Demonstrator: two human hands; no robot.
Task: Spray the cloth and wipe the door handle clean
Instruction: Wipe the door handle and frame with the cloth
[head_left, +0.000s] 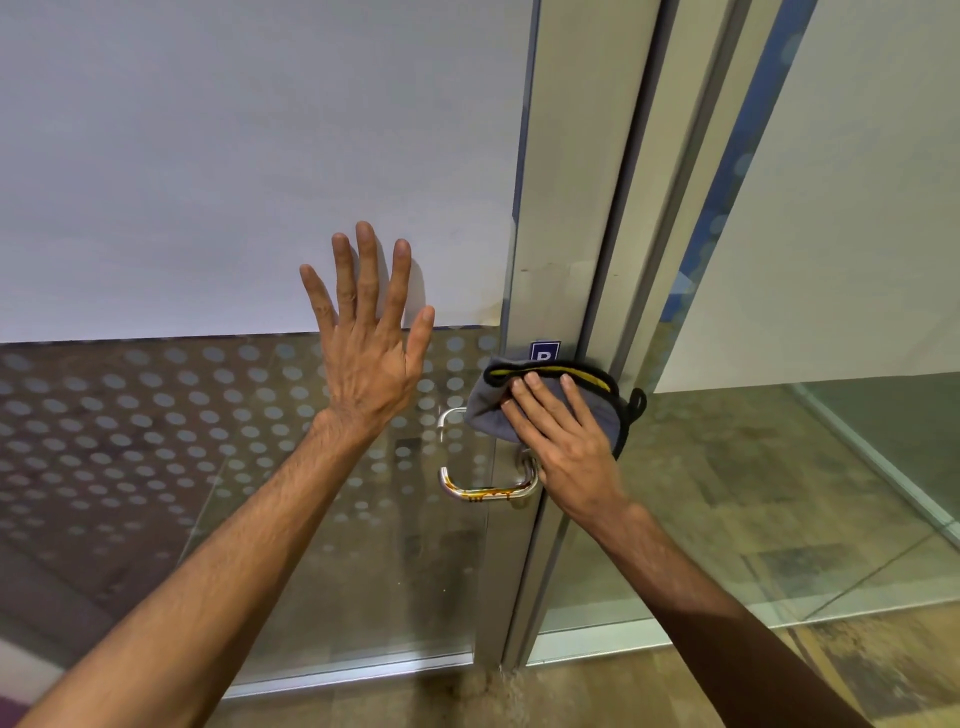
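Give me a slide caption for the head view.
Right hand presses grey cloth on door handle; left hand braces glass.

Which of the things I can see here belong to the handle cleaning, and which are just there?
Part of the job:
grey cloth, pressed flat under the right hand
metal door handle
left hand, spread flat on the glass door

Just there:
small blue sign on the door frame
floor seen through the glass
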